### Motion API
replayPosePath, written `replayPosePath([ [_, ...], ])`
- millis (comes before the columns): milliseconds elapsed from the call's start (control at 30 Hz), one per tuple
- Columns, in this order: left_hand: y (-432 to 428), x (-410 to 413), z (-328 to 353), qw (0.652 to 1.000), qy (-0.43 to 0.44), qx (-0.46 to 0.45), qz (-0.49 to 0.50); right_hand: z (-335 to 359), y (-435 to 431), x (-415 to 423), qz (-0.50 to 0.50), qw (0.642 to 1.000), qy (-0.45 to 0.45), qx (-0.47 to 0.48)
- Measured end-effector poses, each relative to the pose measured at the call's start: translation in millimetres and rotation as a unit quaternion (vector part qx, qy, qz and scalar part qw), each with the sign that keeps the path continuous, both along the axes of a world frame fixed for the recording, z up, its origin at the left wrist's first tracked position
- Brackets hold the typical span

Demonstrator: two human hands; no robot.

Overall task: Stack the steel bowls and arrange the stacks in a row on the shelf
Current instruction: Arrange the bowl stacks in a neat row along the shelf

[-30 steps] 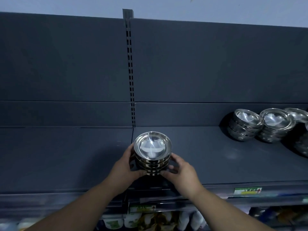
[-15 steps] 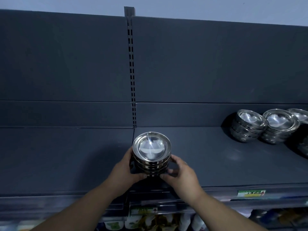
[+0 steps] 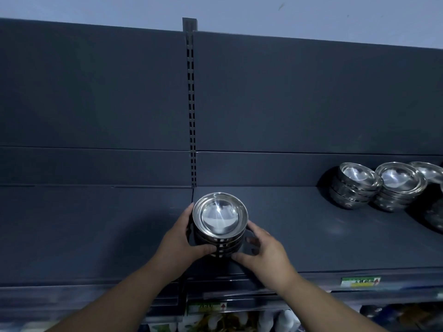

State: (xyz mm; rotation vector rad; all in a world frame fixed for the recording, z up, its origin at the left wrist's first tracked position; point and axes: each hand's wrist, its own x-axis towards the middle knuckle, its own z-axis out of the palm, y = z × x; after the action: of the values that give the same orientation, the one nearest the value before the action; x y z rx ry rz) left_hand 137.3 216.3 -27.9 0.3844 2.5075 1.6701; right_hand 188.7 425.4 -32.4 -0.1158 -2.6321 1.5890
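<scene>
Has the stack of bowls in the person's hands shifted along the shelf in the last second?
No. The held stack sits just right of the slotted upright, as before, with the left hand and right hand cupping its sides.

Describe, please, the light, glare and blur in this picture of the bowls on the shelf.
Head view: dim, bluish light; bright glare streaks inside the top bowl of the held stack and the stacks at right; dark shadows beside those stacks on the shelf; the shelf-edge label and goods below are blurred; wide-angle lens bends the shelf's back panel; both hands are fairly sharp.
</scene>
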Motion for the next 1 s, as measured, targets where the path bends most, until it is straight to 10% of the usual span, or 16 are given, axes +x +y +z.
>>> replayPosePath([
  [1000, -0.5, 9.4, -7.7, 0.999, -0.038, -0.003, 0.002, -7.1, 5.2, -2.7, 0.010, 0.999, -0.041, -0.014],
])
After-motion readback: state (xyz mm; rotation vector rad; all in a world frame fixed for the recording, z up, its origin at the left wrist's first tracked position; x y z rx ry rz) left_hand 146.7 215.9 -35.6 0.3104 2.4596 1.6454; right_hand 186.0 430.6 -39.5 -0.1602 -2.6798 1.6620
